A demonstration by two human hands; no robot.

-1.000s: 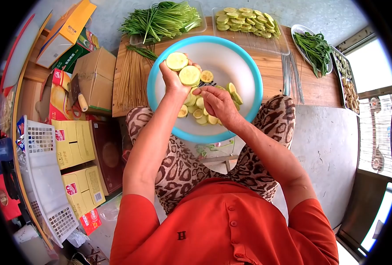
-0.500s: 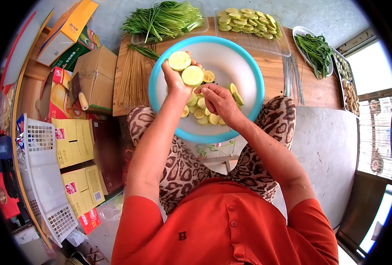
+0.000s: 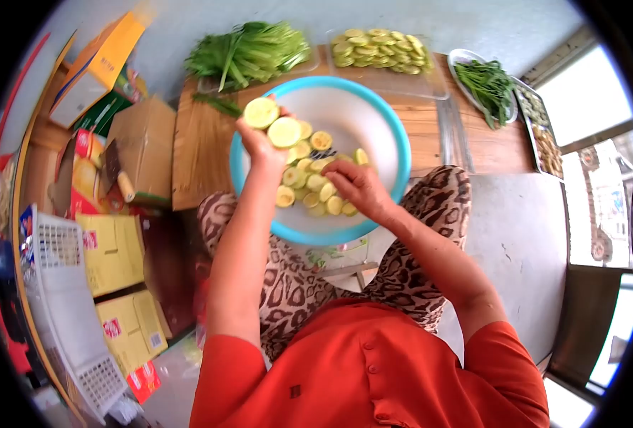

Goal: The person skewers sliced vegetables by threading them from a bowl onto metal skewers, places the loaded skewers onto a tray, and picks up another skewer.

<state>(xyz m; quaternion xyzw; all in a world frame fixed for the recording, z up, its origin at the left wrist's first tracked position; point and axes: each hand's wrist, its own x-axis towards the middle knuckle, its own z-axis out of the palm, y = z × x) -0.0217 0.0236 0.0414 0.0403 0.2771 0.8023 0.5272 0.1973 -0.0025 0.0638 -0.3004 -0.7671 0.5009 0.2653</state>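
Observation:
My left hand [image 3: 261, 148] is over the left side of a white basin [image 3: 356, 118] with a blue rim, closed around pale green zucchini slices [image 3: 285, 133]. Two round cut faces show side by side above the fingers. More loose slices [image 3: 309, 182] lie in the basin below, with something dark among them. Above the basin's right part, my right hand [image 3: 363, 189] has its fingers pinched together, apart from the left hand. Whatever is between those fingertips is too small or blurred to make out.
Behind the basin on the wooden table [image 3: 192, 153] are trays of green stalks [image 3: 252, 53] and zucchini slices [image 3: 381, 51]. A plate of leafy greens [image 3: 486, 85], thin metal skewers [image 3: 453, 135] and a filled tray [image 3: 541, 128] stand right. Boxes [image 3: 142, 139] and a knife [image 3: 122, 175] are left.
My hands have moved apart: the right hand has drawn away to the right and down from the slices in my left hand. The whole view has shifted slightly.

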